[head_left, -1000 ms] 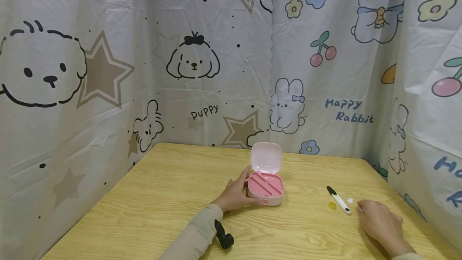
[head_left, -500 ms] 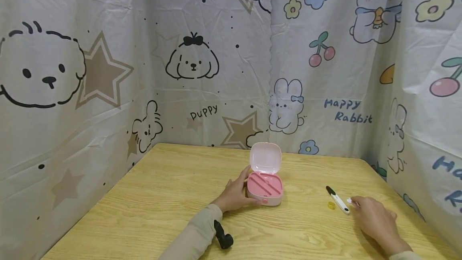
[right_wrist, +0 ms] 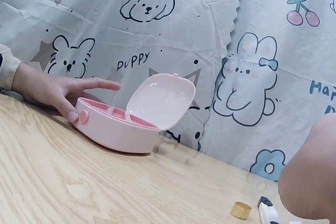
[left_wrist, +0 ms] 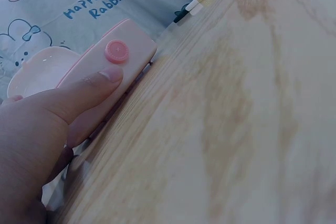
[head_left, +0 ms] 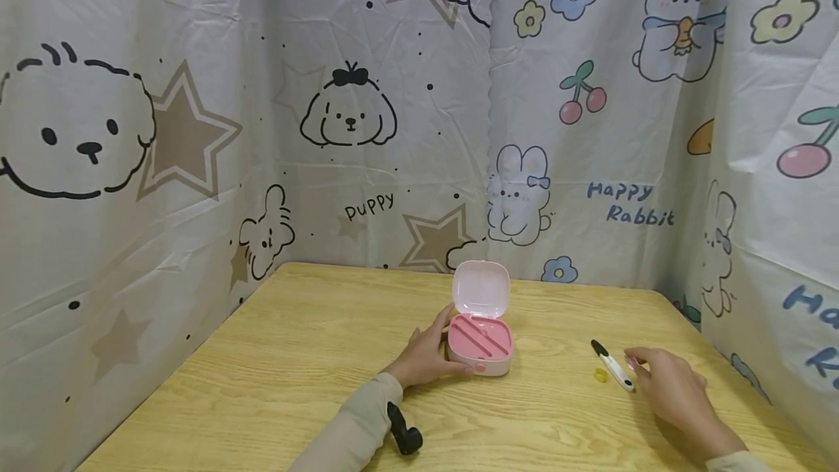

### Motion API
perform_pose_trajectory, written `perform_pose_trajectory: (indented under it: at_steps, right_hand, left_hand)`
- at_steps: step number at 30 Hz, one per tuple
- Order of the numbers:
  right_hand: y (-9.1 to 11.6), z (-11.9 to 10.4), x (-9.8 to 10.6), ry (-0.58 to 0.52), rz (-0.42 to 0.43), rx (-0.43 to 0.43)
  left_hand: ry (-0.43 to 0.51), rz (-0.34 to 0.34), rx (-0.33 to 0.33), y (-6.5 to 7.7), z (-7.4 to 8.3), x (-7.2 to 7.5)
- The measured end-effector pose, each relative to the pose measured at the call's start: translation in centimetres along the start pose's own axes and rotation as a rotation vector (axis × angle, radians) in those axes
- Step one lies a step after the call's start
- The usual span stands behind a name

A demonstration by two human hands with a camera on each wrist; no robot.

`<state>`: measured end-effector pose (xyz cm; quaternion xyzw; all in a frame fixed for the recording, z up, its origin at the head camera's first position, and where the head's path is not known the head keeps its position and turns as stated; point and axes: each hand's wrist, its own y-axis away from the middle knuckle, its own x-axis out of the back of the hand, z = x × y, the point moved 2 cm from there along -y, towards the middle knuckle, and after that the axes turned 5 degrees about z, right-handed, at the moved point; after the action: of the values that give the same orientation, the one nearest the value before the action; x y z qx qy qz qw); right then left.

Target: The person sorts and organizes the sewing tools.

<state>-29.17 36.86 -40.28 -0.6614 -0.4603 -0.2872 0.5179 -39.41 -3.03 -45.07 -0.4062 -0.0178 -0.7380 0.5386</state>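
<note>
A small pink box (head_left: 481,344) with slanted dividers stands on the table, its hinged lid (head_left: 481,288) raised. My left hand (head_left: 424,357) grips its left side. In the left wrist view the thumb presses the front wall beside a round pink button (left_wrist: 116,52), and the other fingers are mostly hidden. My right hand (head_left: 675,384) is low over the table at right, thumb and index fingertip around a small pale piece, mostly hidden; whether they pinch it cannot be seen. Left of those fingertips lie a slim white tool with a black end (head_left: 612,365) and a gold ring (head_left: 600,376).
The wood-grain table (head_left: 314,355) is bordered by printed curtains (head_left: 367,166) at the back and both sides. A black device (head_left: 404,432) sits at the left wrist.
My right hand has moved left and slightly away from me, covering the small white heart-shaped piece that lay in view. The left hand has stayed on the box.
</note>
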Motion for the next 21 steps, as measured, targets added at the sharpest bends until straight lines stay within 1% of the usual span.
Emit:
perform_pose_trajectory:
  at_steps: [4, 11, 18, 21]
  right_hand:
    - [-0.2, -0.5, 0.0, -0.024, 0.016, 0.036]
    - [-0.9, -1.5, 0.1, -0.050, -0.015, 0.053]
    - [-2.2, -3.5, 0.2, -0.071, -0.020, 0.087]
    - [-2.6, -4.4, 0.2, -0.090, -0.004, 0.125]
  left_hand:
    - [0.007, -0.002, -0.004, 0.0, -0.1, -0.1]
    - [0.012, -0.010, -0.001, 0.1, -0.3, -0.3]
    - [0.003, -0.007, 0.007, 0.1, -0.1, -0.1]
    - [-0.002, -0.005, 0.010, 0.0, -0.1, -0.1]
